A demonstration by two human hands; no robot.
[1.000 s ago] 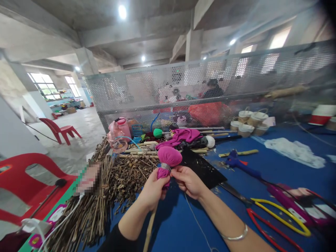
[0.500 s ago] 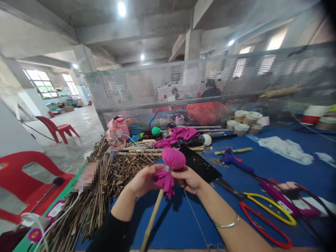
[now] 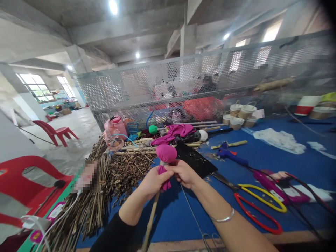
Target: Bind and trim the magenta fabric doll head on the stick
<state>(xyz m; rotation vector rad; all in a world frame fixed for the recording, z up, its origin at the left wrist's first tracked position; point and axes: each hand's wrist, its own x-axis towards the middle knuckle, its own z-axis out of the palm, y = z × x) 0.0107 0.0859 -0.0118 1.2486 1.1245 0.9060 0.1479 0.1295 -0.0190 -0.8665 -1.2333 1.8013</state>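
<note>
A stick (image 3: 151,220) rises from the table's front edge, topped by a round ball wrapped in magenta cloth (image 3: 166,153). The cloth is gathered at a grey-bound neck, and its loose ends hang below. My left hand (image 3: 154,180) is closed around these ends just under the neck, its thumb pointing right. Against the neck's right side, my right hand (image 3: 185,173) pinches a thin grey cord (image 3: 193,211), which trails down to loose loops at the table's front edge. Both thumbs are close together. The fingers partly hide the binding.
Dried stalks (image 3: 91,203) are heaped at left. Right of my hands lie a black board (image 3: 195,159), large scissors with red and yellow handles (image 3: 258,199), a blue glue gun (image 3: 232,157) and a magenta power strip (image 3: 280,190). A perforated metal screen (image 3: 147,87) stands behind.
My left hand has gone from loosely spread beside the cloth to closed around its ends, with its thumb near my right hand. The view has shifted slightly, moving the surroundings left.
</note>
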